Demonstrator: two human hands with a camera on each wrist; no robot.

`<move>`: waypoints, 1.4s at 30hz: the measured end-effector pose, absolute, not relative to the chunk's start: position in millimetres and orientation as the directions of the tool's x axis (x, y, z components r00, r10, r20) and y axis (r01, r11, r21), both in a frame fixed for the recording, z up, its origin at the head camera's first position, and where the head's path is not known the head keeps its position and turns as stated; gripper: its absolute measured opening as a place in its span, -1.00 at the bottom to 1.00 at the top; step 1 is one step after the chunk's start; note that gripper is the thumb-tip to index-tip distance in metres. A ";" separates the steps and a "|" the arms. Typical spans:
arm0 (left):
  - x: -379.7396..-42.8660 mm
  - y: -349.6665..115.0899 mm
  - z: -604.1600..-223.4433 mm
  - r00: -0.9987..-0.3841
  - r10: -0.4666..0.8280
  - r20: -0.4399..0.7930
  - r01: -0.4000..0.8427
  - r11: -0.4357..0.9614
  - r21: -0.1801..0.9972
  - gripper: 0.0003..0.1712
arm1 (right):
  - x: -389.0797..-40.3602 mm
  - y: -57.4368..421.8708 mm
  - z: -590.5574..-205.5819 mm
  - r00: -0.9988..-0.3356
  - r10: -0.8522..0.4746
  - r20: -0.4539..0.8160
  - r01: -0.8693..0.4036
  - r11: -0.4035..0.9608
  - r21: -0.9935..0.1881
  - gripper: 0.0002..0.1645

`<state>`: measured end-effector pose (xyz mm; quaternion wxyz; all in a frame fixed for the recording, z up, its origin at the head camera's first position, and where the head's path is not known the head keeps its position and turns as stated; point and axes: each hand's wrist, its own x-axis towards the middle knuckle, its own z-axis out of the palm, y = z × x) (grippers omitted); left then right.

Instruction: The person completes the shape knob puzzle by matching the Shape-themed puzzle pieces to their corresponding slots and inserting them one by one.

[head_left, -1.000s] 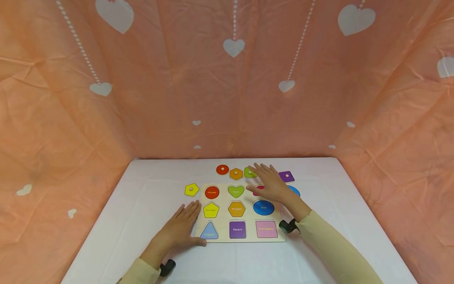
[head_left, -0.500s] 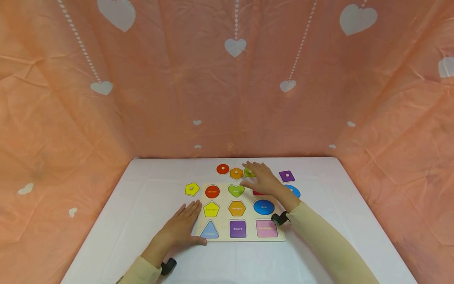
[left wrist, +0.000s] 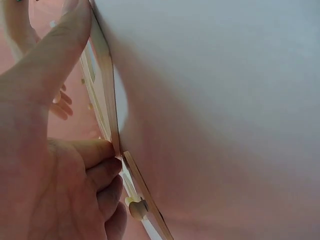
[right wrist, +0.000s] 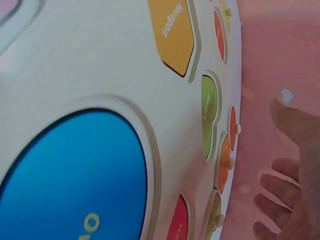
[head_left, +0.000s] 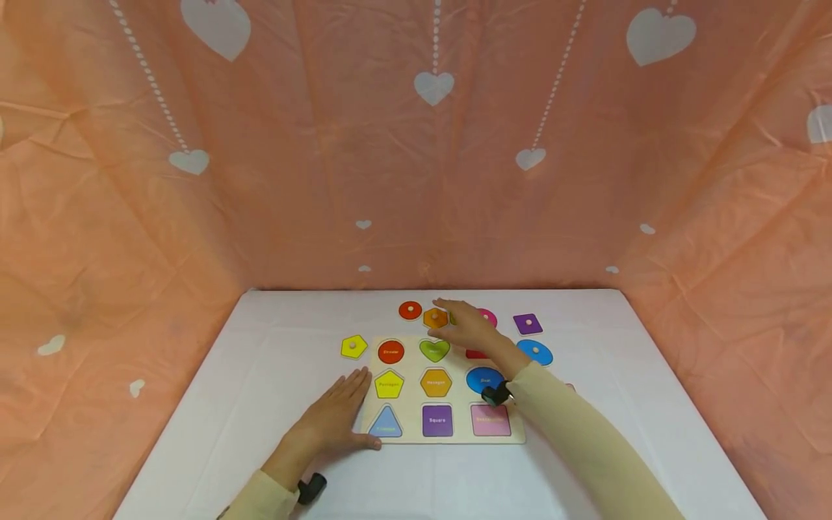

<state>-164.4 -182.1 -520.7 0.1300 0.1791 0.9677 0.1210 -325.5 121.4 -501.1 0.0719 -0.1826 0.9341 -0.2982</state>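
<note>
A wooden shape puzzle board (head_left: 412, 363) with labelled coloured recesses lies flat on the white table. My left hand (head_left: 330, 420) rests along its left side, fingers straight at the edge and thumb by the near left corner. In the left wrist view, the fingers (left wrist: 102, 167) touch the board's edge. My right hand (head_left: 471, 328) hovers over the board's far edge with nothing in it, thumb and fingers apart. Its fingertips are above the orange hexagon piece (head_left: 430, 322). Under the hand, the green knobbed piece (right wrist: 212, 216) is mostly hidden in the head view.
Around the board lie more knobbed pieces: a red circle (head_left: 410, 310), a yellow pentagon (head_left: 354, 347), a pink piece (head_left: 489, 318), a purple square (head_left: 528, 323) and a blue oval (head_left: 535, 352). The right sleeve (head_left: 585, 433) covers most of another piece. A peach curtain (head_left: 422, 180) surrounds the table.
My right hand has moved left, from over the green piece toward the orange hexagon piece, uncovering the pink piece. The left hand stays at the board's edge.
</note>
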 end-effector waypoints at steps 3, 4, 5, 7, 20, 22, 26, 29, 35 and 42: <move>-164.6 -180.7 -520.6 -0.904 0.376 -0.205 0.314 0.907 0.282 0.48 | -328.7 117.1 -505.2 -0.927 -0.374 -0.033 -0.284 0.756 -0.589 -0.06; -164.5 -180.2 -520.5 -0.904 0.375 -0.205 0.313 0.907 0.280 0.48 | -330.1 116.0 -506.5 -0.927 -0.373 -0.035 -0.280 0.752 -0.597 -0.07; -164.5 -179.7 -520.2 -0.904 0.375 -0.204 0.313 0.908 0.280 0.48 | -331.3 115.1 -507.1 -0.927 -0.373 -0.033 -0.279 0.747 -0.603 -0.08; -164.8 -178.9 -519.6 -0.906 0.373 -0.199 0.313 0.908 0.278 0.48 | -334.5 113.2 -508.5 -0.925 -0.378 -0.027 -0.286 0.744 -0.603 -0.10; -165.3 -176.1 -517.3 -0.911 0.374 -0.176 0.316 0.905 0.286 0.46 | -338.8 100.9 -506.4 -0.939 -0.345 0.004 -0.261 0.704 -0.661 -0.24; -165.3 -176.0 -517.4 -0.909 0.375 -0.181 0.315 0.905 0.287 0.47 | -341.7 99.5 -509.4 -0.939 -0.344 0.014 -0.263 0.690 -0.675 -0.27; -165.2 -176.1 -518.7 -0.907 0.381 -0.178 0.319 0.900 0.297 0.46 | -348.5 95.3 -516.0 -0.939 -0.342 0.024 -0.260 0.667 -0.698 -0.31; -165.0 -176.1 -518.6 -0.910 0.376 -0.175 0.317 0.902 0.291 0.47 | -352.7 91.4 -518.5 -0.938 -0.345 0.023 -0.250 0.632 -0.734 -0.36; -164.1 -175.8 -517.5 -0.912 0.372 -0.171 0.313 0.902 0.297 0.47 | -358.4 82.8 -520.6 -0.940 -0.342 0.000 -0.205 0.563 -0.800 -0.44; -164.1 -175.4 -518.5 -0.913 0.371 -0.169 0.310 0.901 0.305 0.46 | -365.1 75.5 -525.0 -0.935 -0.352 0.041 -0.265 0.620 -0.739 -0.47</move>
